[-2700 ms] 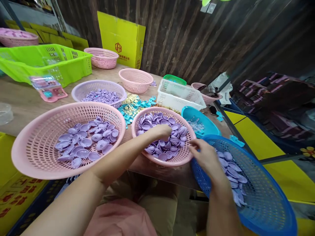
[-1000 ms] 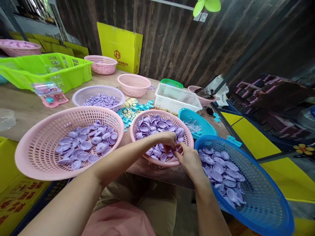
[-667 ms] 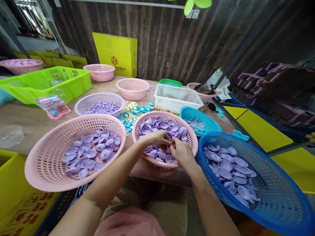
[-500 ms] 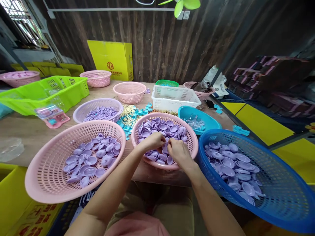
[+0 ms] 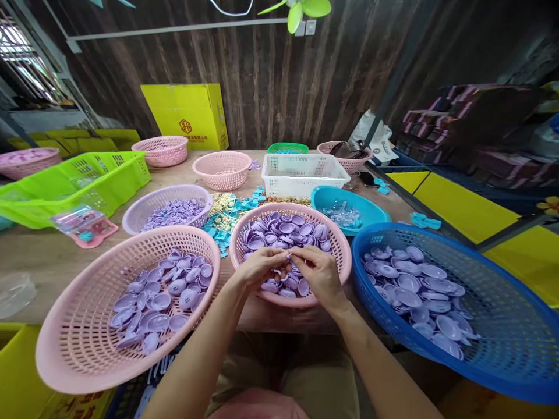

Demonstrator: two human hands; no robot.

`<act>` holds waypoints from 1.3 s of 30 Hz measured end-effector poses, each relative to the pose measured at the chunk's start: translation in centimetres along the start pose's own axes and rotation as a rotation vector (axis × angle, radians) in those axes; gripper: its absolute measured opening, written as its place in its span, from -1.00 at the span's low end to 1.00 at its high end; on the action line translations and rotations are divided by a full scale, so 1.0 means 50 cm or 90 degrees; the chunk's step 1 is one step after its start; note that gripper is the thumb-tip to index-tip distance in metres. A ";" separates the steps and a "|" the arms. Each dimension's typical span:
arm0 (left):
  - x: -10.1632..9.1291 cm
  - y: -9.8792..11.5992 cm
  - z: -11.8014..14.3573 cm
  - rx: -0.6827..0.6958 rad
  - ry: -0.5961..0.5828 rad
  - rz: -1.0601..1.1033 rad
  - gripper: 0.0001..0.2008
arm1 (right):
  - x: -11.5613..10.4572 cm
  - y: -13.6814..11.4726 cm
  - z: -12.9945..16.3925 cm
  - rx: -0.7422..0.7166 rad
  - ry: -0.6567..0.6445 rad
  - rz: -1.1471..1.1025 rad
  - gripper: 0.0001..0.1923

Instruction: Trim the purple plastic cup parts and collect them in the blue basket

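Note:
Over the middle pink basket, my left hand and my right hand meet at the fingertips. Both are closed in a pinch around a small purple plastic piece, mostly hidden by the fingers. Beneath them, shallow oval purple plastic dishes fill the basket. More of these dishes lie in the large pink basket to the left, and in the blue basket to the right.
A lilac basket of small purple parts stands behind, beside cream and turquoise pieces on the table. Farther back are a white crate, a turquoise basin with clear parts, and a lime crate.
My fingertips have come up slightly from among the dishes, and the small piece between them now shows. The camera view has shifted a little.

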State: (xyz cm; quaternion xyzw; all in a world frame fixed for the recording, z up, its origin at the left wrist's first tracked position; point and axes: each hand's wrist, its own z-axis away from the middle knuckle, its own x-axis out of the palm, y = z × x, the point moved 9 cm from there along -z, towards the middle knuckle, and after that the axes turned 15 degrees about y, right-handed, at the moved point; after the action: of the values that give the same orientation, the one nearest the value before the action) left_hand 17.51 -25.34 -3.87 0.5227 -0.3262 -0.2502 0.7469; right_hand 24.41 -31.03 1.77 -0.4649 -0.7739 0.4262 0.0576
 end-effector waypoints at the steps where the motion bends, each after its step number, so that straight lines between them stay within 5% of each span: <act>1: 0.001 -0.001 0.000 -0.009 -0.002 0.030 -0.63 | 0.000 0.001 -0.001 0.023 -0.002 -0.031 -0.83; 7: -0.011 0.021 -0.005 0.052 0.041 0.042 -0.64 | 0.004 -0.003 0.000 0.129 -0.043 -0.109 -0.78; 12: -0.032 0.053 -0.001 0.173 0.102 -0.127 -0.66 | 0.017 0.023 0.011 0.242 -0.062 -0.108 -0.75; 19: -0.043 0.061 0.007 0.235 0.169 -0.316 -0.75 | 0.038 0.042 0.017 0.274 -0.136 -0.031 -0.86; 26: -0.081 0.066 0.024 0.265 0.353 -0.856 -0.81 | 0.026 0.073 0.033 0.404 -0.074 -0.160 -0.83; 32: -0.093 0.030 0.008 0.155 0.261 -1.043 -0.85 | 0.013 0.077 0.031 0.382 -0.063 -0.151 -0.85; 39: -0.084 0.041 0.010 0.129 0.183 -0.826 -0.90 | -0.001 0.078 0.030 0.363 -0.045 -0.131 -0.88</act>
State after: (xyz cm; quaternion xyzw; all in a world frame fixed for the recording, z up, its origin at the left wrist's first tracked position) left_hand 14.42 -21.96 -2.77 0.7084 0.1352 -0.5444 0.4284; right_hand 26.33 -31.20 -1.95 -0.3345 -0.6676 0.6338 0.2017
